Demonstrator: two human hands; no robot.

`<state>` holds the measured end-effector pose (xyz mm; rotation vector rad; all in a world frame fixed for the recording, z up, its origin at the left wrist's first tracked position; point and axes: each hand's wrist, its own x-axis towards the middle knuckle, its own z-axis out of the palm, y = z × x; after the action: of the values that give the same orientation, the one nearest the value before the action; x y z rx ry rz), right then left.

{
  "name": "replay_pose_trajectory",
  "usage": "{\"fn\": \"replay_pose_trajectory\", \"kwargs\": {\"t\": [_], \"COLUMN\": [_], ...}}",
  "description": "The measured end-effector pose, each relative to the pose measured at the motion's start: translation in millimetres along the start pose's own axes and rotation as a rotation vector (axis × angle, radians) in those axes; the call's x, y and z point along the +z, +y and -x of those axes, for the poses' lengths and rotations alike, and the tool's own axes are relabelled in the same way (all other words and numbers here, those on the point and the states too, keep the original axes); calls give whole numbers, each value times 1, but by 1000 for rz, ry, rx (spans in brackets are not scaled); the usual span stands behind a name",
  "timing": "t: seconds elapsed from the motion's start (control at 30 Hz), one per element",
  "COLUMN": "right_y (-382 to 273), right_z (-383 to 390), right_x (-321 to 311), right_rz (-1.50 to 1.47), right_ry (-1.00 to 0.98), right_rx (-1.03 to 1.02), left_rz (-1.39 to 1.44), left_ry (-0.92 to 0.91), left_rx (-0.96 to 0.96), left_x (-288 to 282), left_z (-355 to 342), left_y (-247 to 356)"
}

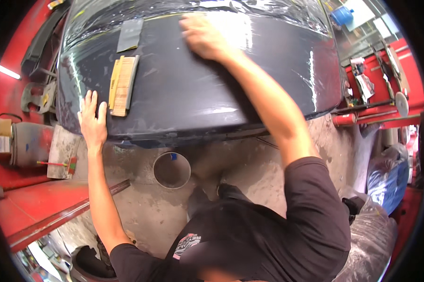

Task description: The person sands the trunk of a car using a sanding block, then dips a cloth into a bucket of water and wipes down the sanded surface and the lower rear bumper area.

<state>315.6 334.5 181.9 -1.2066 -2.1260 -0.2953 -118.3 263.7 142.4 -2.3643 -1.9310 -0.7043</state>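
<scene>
My left hand [93,120] rests with spread fingers on the left side of a dark car panel [174,94]. Just right of it lie wooden and yellow strips with a grey edge [122,87]. A grey sheet [130,35] lies above them. My right hand [204,38] is on the panel near the upper middle, fingers curled; whatever is under them, if anything, is hidden. Clear plastic film [282,16] covers the panel's far part.
A bucket [172,170] stands on the concrete floor below the panel. Red fixtures [19,202] line the left, with a chair [35,96]. A cluttered trolley [369,84], a blue jug [341,15] and plastic-wrapped items [386,174] are at the right.
</scene>
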Motion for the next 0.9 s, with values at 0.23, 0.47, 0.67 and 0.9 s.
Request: {"fn": "replay_pose_trajectory", "kwargs": {"t": [0.23,0.47,0.67,0.9], "right_y": [158,-35,132,-19], "right_z": [160,25,225,105], "right_x": [-175,-22,-177,-46], "right_rz": [825,363,643,475], "right_ry": [-170,-154,15,47], "right_rx": [267,236,274,439], "left_rz": [54,44,16,40], "left_ry": [37,-37,-8,-23], "left_rx": [27,29,28,47], "left_x": [4,3,7,11], "left_z": [-12,-8,-10,-14], "left_y": [27,1,1,20]}}
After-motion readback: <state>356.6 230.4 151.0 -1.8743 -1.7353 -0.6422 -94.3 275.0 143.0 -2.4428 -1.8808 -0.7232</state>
